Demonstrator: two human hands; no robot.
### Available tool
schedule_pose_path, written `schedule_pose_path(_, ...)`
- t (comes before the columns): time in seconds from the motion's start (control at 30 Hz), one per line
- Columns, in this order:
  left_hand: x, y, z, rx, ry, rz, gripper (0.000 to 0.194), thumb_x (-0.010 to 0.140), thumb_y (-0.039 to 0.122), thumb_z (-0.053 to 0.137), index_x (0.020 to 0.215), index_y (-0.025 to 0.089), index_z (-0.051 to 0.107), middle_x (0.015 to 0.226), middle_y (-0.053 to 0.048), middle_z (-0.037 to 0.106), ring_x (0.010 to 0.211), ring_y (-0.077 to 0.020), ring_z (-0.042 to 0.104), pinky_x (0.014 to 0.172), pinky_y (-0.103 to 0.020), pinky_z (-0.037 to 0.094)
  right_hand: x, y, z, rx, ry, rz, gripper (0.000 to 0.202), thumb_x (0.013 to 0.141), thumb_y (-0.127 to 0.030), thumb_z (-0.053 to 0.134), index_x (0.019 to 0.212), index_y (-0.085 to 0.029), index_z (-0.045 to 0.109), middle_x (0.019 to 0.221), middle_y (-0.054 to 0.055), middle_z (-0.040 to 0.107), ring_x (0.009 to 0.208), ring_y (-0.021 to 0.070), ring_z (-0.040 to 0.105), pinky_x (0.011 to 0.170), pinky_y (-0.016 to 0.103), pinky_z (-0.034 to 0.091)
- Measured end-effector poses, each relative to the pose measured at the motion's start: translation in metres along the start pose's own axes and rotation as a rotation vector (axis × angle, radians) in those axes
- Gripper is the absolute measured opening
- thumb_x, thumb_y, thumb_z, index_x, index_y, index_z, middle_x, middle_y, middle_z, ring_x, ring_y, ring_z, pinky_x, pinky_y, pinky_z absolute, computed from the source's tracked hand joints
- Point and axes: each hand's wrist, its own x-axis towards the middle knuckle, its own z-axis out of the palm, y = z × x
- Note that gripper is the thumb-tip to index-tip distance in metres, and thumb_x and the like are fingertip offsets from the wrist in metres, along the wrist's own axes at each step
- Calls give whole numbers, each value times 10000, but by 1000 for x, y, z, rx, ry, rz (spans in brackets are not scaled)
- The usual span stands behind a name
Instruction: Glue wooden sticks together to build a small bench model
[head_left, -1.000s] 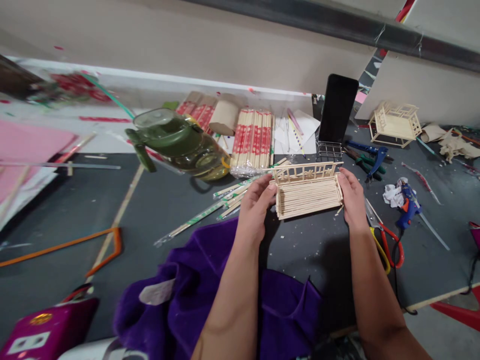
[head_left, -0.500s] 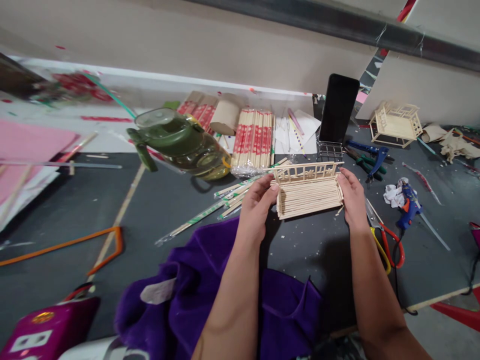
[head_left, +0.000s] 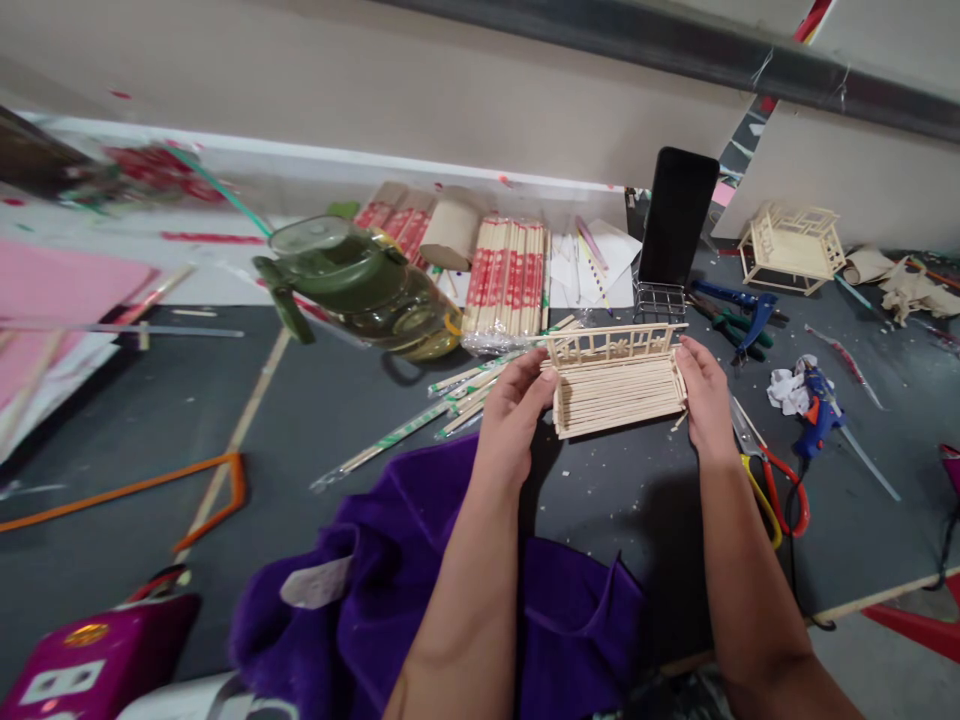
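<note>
A small bench model made of thin wooden sticks (head_left: 621, 394) is held by its two ends over the dark table. It has a slatted seat and a railing-like back along its far side. My left hand (head_left: 514, 412) pinches its left end, thumb on the near side. At the right end, my right hand (head_left: 703, 388) grips it, with its thumb on top and the other fingers partly hidden. Wrapped chopsticks with green print (head_left: 405, 428) lie just beyond my left hand. Right of my right wrist are red and yellow scissors (head_left: 772, 480).
A green-lidded bottle (head_left: 360, 285) stands beside red-wrapped chopstick packs (head_left: 506, 275). Behind the model a phone (head_left: 679, 215) rests on a wire stand. A blue glue gun (head_left: 817, 420), pliers (head_left: 739, 325) and another stick model (head_left: 793, 250) are at right. Purple cloth (head_left: 360, 580) covers the near side.
</note>
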Motion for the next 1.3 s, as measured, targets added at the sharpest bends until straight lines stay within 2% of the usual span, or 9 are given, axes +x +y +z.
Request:
schedule_pose_path(0.3, 1, -2, -2, 6, 10, -10, 485, 726, 515, 859, 1099, 234, 729, 1168, -72, 739, 949, -191, 687, 713, -273, 545, 0, 0, 0, 14, 6, -5, 582, 811, -630, 724, 1240, -241, 662, 1119, 73, 755, 978, 242, 702, 801, 382, 571)
schedule_pose_path(0.6, 2, -1, -2, -5, 13, -17, 493, 817, 614, 740, 1107, 217, 708, 1097, -112, 765, 941, -236, 727, 659, -292, 528, -1, -5, 3, 30, 45, -18, 546, 807, -639, 698, 1175, -234, 693, 1096, 73, 776, 1033, 261, 717, 878, 421, 569)
schedule_pose_path(0.8, 2, 0, -2, -8, 11, -33, 481, 809, 584, 750, 1112, 214, 698, 1091, -99, 759, 943, -230, 719, 659, -285, 525, -1, -1, 1, 26, 31, -20, 563, 814, -650, 703, 1201, -241, 690, 1164, 73, 764, 1059, 262, 707, 856, 398, 564)
schedule_pose_path(1.03, -1, 1, -1, 5, 3, -14, 460, 744, 465, 846, 1115, 229, 711, 1191, -85, 729, 968, -208, 692, 701, -279, 545, 0, 0, 1, 17, 19, -14, 577, 801, -605, 746, 1242, -243, 663, 1191, 80, 745, 1057, 254, 696, 873, 396, 555)
schedule_pose_path(1.3, 0, 0, -1, 20, -15, 7, 413, 765, 424, 832, 1108, 233, 705, 1180, -79, 729, 963, -201, 694, 719, -280, 554, 0, -2, 3, 30, 30, -25, 560, 793, -586, 749, 1220, -232, 667, 1122, 67, 753, 1015, 242, 701, 895, 396, 551)
